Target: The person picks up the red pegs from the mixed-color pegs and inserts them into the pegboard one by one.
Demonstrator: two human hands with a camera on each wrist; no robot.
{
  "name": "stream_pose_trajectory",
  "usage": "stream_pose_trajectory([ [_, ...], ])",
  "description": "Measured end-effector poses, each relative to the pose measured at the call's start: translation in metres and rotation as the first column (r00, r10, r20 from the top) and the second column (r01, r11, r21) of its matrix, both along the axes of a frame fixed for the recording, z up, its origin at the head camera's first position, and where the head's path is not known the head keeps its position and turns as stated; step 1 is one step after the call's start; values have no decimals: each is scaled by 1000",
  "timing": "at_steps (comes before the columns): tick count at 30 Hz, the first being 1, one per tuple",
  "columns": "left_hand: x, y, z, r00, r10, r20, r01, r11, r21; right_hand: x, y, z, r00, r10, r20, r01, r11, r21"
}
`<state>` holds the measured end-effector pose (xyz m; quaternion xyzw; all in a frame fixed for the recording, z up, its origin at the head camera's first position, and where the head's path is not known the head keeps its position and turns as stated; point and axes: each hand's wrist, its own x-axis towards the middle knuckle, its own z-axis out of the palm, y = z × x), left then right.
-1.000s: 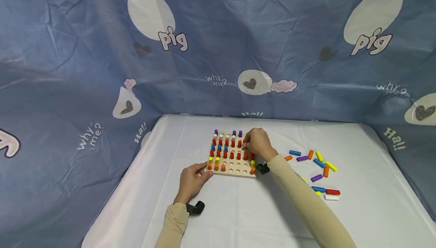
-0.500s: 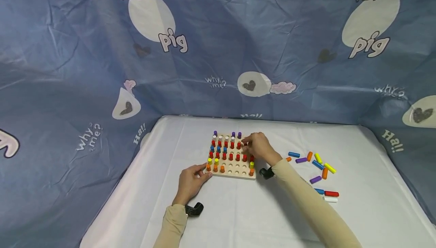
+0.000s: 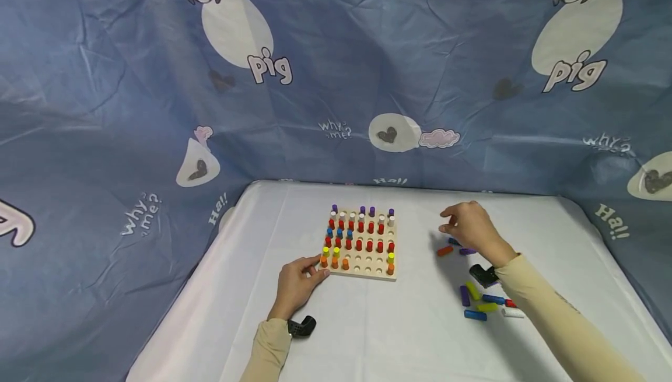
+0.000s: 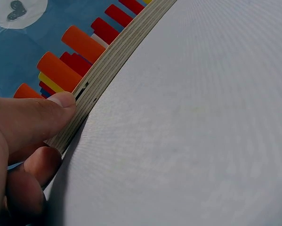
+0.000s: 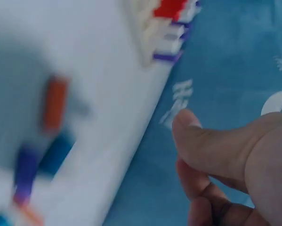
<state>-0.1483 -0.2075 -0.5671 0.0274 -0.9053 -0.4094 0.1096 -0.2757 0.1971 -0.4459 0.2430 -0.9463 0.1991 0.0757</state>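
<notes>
A wooden pegboard (image 3: 362, 275) stands on the white table, with rows of coloured pegs upright in its holes. My left hand (image 3: 297, 286) grips its near left corner; in the left wrist view the thumb lies on the board's edge (image 4: 115, 61) and the other fingers are bent at the side. To the right of the board my right hand (image 3: 472, 227) hangs over the table, fingers loosely bent, nothing between thumb and fingertips. Nearest it lie an orange peg (image 3: 444, 251) and a purple peg (image 5: 26, 165), partly covered by the hand in the head view.
Closer to me on the right lie several loose pegs, among them a blue peg (image 3: 475, 315), a yellow peg (image 3: 487, 307) and a white peg (image 3: 513, 312). My right forearm overlaps part of this group. A blue patterned curtain (image 3: 294, 154) rises behind the table.
My right hand has left the board's far right part and moved right, over the loose pegs. White and purple pegs at that corner now show. My left hand has stayed at its corner.
</notes>
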Motion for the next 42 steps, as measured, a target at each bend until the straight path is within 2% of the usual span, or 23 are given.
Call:
stream_pose_trajectory([
  [6,0,2,-1,1000,-6,-24,6,1000,-9,23,57,11,992,-115,56,108,988,108],
  [12,1,-1,-1,999,-4,-41,3,1000,-13,44,100,10,977,-178,121,151,966,208],
  [16,0,0,-2,999,0,-32,1,1000,2,54,126,0,965,-175,194,133,968,211],
  [19,-1,1,-1,999,-6,-34,6,1000,-4,60,142,-12,941,-168,293,117,976,185],
  [21,0,0,-1,999,-5,-41,5,1000,-8,66,151,-23,917,-162,363,115,982,149],
  [22,0,0,0,999,-2,-42,2,1000,-5,68,154,-28,902,-167,399,124,984,130],
  [25,0,0,1,999,6,-43,-6,1000,11,78,159,-44,873,-168,457,140,986,95],
  [28,0,1,2,999,10,-37,-9,1000,30,86,159,-58,853,-183,488,165,983,81],
  [31,0,1,1,1000,7,-31,-6,1000,30,93,158,-68,841,-216,496,199,976,87],
  [37,1,1,3,999,5,-33,-4,999,32,103,155,-77,819,-246,519,260,964,47],
  [42,1,1,3,1000,7,-25,-6,999,35,106,156,-84,815,-259,518,284,958,32],
])
